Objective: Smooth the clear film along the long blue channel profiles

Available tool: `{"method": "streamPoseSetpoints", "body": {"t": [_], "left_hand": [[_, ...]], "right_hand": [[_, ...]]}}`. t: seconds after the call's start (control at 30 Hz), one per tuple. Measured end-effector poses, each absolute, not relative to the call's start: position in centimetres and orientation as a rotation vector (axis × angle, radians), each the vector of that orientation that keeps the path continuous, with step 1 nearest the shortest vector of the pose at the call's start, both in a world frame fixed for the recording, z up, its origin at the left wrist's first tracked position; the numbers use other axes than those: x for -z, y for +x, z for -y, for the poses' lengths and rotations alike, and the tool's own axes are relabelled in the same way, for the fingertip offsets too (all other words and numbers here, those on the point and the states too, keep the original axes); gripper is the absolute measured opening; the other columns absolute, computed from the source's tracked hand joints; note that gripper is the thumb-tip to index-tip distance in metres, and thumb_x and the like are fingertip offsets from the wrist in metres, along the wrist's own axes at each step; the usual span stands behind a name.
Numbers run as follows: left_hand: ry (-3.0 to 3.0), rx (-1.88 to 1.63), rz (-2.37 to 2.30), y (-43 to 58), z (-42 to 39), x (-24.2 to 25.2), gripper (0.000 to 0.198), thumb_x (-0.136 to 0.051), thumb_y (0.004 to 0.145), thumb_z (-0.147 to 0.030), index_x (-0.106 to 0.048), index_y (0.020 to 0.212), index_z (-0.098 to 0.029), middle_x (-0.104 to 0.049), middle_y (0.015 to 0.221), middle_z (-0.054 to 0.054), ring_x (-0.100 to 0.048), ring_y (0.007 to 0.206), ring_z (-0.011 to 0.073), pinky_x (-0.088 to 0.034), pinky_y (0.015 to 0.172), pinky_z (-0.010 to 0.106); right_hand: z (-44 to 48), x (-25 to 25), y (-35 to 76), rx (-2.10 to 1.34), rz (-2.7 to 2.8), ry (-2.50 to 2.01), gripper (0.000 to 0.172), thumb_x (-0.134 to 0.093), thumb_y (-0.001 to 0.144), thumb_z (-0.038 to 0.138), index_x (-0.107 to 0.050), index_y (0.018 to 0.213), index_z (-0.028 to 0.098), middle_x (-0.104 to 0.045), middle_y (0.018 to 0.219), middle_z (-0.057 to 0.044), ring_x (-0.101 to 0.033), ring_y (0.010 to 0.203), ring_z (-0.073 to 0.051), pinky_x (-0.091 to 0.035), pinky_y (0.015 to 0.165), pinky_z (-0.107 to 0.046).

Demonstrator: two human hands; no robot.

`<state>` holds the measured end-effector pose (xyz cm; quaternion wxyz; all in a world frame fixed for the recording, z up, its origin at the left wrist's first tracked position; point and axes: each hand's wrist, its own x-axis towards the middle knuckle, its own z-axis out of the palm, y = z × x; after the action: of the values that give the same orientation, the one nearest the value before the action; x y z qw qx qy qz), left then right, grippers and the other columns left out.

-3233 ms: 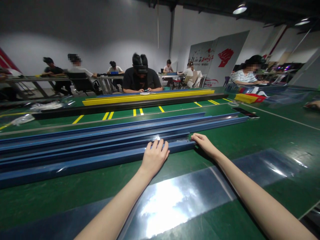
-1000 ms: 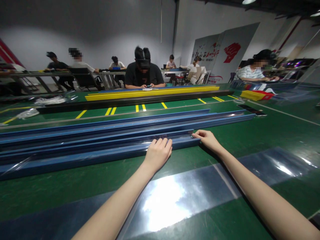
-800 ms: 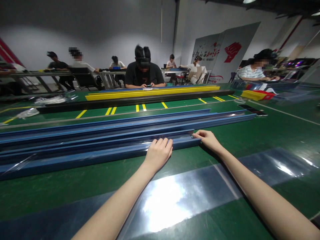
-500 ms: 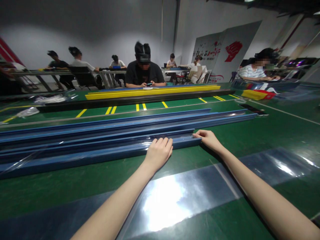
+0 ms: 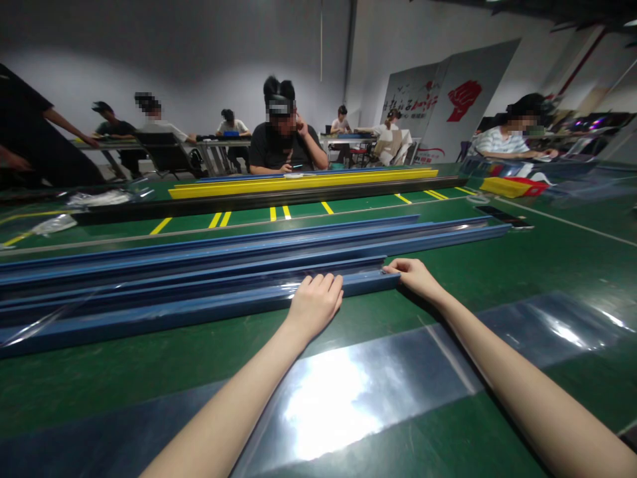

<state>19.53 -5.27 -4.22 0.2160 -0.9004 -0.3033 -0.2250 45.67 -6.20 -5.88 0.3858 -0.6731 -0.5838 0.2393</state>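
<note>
Several long blue channel strips lie side by side across the green table [image 5: 522, 265]. My left hand [image 5: 314, 302] rests on the nearest blue strip [image 5: 174, 312], fingers curled over its near edge and pressing on it. My right hand [image 5: 415, 276] pinches the right end of that same strip, fingers closed at its tip. A thin clear film [image 5: 298, 282] glints on top of the strip between my hands.
A wide clear plastic sheet [image 5: 348, 398] lies under my forearms. Farther back lie yellow strips [image 5: 298, 184] and a black strip [image 5: 259, 201]. A seated person in black [image 5: 286, 143] faces me; other people sit at tables behind and at right.
My hands have stayed on the nearest strip. The person opposite has raised a hand to the head. Someone in black has come into view at the far left.
</note>
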Motion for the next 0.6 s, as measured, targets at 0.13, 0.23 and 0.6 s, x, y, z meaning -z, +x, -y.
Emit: {"method": "streamPoseSetpoints", "body": {"t": [0.13, 0.23, 0.6], "left_hand": [[-2.497, 0.631, 0.837, 19.50, 5.21, 4.27, 0.021, -0.040, 0.086, -0.024, -0.055, 0.098, -0.015, -0.060, 0.080, 0.005, -0.053, 0.073, 0.0173, -0.033, 0.062, 0.031], [-2.502, 0.636, 0.837, 19.48, 5.20, 4.31, 0.021, -0.040, 0.086, -0.024, -0.054, 0.099, -0.015, -0.060, 0.080, 0.004, -0.053, 0.072, 0.0174, -0.033, 0.062, 0.031], [-2.497, 0.614, 0.850, 19.49, 5.23, 4.24, 0.022, -0.039, 0.086, -0.024, -0.054, 0.099, -0.016, -0.060, 0.080, 0.005, -0.053, 0.073, 0.0174, -0.033, 0.062, 0.031]], "right_hand": [[6.19, 5.97, 45.79, -0.657, 1.479, -1.712, 0.040, -0.056, 0.064, 0.056, -0.054, 0.057, 0.017, -0.049, 0.050, 0.002, -0.041, 0.050, -0.010, -0.030, 0.049, -0.023], [6.22, 5.94, 45.80, -0.666, 1.493, -1.711, 0.039, -0.055, 0.065, 0.055, -0.055, 0.058, 0.016, -0.050, 0.052, 0.001, -0.042, 0.051, -0.010, -0.030, 0.049, -0.023], [6.12, 6.04, 45.92, -0.650, 1.513, -1.712, 0.039, -0.056, 0.064, 0.055, -0.056, 0.057, 0.017, -0.052, 0.053, 0.001, -0.043, 0.052, -0.011, -0.032, 0.051, -0.024]]}}
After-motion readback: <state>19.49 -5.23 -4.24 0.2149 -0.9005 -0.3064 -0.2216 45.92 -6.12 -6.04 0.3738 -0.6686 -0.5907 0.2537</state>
